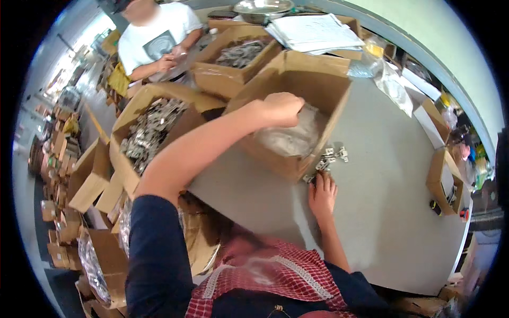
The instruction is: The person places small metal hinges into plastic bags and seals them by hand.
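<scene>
The small metal hinges [332, 155] lie on the grey table [392, 185] just beyond the nearer right hand [323, 197], loosely spread at the closest piece, while the left hand [283, 109] curls closed above the cardboard box [273, 161], its content impossible to tell.

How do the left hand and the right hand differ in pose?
The left hand is over the open cardboard box; the right hand is down at the tabletop. The left hand is curled into a fist, while the right hand extends its fingers to the metal fittings. Both are bare.
</scene>
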The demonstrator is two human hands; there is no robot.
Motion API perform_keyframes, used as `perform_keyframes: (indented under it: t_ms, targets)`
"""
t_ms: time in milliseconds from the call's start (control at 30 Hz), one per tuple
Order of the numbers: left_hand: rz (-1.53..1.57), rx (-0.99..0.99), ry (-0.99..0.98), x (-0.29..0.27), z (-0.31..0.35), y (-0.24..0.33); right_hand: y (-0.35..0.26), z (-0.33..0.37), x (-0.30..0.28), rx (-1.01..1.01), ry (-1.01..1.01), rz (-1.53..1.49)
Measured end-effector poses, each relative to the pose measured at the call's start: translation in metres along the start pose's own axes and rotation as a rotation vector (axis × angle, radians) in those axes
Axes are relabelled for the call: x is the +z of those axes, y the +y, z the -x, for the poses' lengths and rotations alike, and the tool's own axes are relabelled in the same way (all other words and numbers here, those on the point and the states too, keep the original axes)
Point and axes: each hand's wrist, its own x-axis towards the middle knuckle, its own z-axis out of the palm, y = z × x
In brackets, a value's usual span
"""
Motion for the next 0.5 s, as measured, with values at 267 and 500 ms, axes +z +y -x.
perform_keyframes:
  t_ms: [267, 500]
  targets:
    - [-0.399, 0.355, -0.760, 0.170, -0.125, -0.056, 0.020, -0.018, -0.016, -0.025, 0.039, -0.065]
    - [-0.060, -0.086, -0.619, 0.040, -0.101, -0.010, 0.024, -0.019, -0.018, 0.040, 0.044, -0.265]
